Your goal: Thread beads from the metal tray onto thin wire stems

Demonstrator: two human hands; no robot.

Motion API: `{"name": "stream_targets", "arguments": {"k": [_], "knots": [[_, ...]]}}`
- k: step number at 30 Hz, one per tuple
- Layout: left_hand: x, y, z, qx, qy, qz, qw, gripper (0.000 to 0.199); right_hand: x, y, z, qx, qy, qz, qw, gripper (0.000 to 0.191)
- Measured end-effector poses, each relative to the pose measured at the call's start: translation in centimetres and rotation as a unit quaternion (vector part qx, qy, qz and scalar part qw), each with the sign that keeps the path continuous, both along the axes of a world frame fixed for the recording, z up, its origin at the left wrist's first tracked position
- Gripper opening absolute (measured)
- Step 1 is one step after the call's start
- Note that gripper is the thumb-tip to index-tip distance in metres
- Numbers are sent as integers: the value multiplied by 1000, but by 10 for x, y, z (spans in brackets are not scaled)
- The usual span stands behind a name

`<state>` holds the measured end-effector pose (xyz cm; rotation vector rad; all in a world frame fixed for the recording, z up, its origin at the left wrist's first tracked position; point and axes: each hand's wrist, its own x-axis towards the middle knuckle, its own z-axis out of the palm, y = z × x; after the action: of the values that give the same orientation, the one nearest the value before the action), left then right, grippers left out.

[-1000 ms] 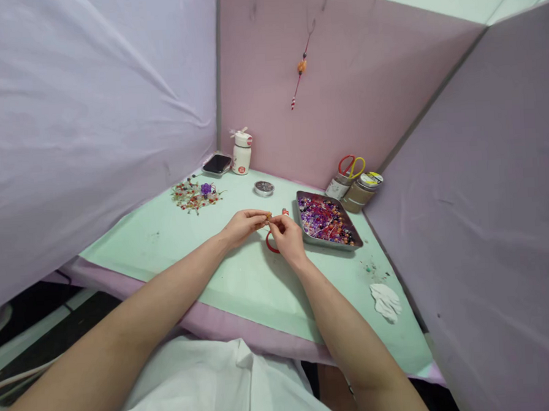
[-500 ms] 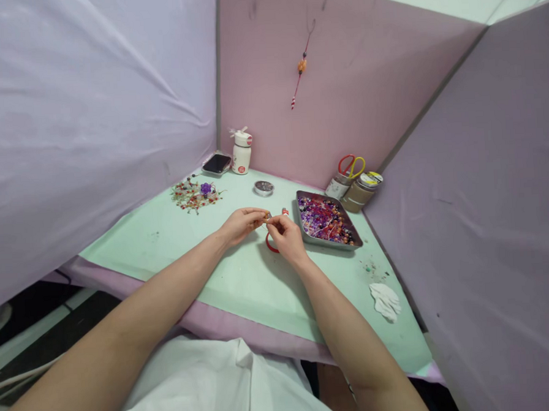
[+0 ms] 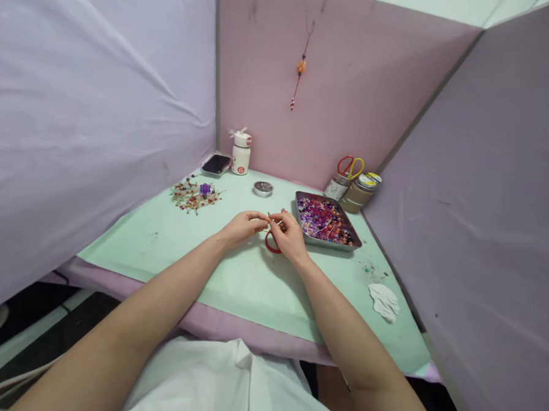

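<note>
Bare r. hand (image 3: 289, 234) shifts slightly; w/ bare l. hand (image 3: 241, 228), fingers pinch tiny dull-coloured piece (image 3: 269, 217); fine handwork apparently ongoing.

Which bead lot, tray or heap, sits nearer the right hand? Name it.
The purple, red and orange beads in the metal tray, just beside the right hand; the heap lies directly on the table, off to the left.

Sheets (image 3: 94, 98) are enclosing a table (image 3: 242, 287), making this a craft booth: a tray (image 3: 329, 247) is holding loose beads (image 3: 323, 218), scissors (image 3: 350, 168) are standing in a can (image 3: 337, 189), beaded pieces (image 3: 194, 198) are lying heaped, and a beaded string (image 3: 301, 67) is hanging before the pink wall (image 3: 264, 102).
</note>
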<state>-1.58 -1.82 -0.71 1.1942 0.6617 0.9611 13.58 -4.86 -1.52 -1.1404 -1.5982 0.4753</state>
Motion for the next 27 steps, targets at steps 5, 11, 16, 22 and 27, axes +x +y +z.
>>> {"name": "stream_targets", "arguments": {"k": [5,11,16,22,27], "knots": [[1,0,1,-6,26,18,999,21,0,0,0,16,-25,-26,999,12],[1,2,-2,32,69,46,996,23,-1,-3,3,18,-40,-9,999,14],[0,2,-4,34,100,71,992,26,1,-2,3,22,-25,-48,998,12],[1,2,-3,23,85,71,994,22,1,1,-2,35,2,-81,996,11],[1,3,-1,-1,70,66,995,22,1,0,-2,39,3,-69,997,10]]}}
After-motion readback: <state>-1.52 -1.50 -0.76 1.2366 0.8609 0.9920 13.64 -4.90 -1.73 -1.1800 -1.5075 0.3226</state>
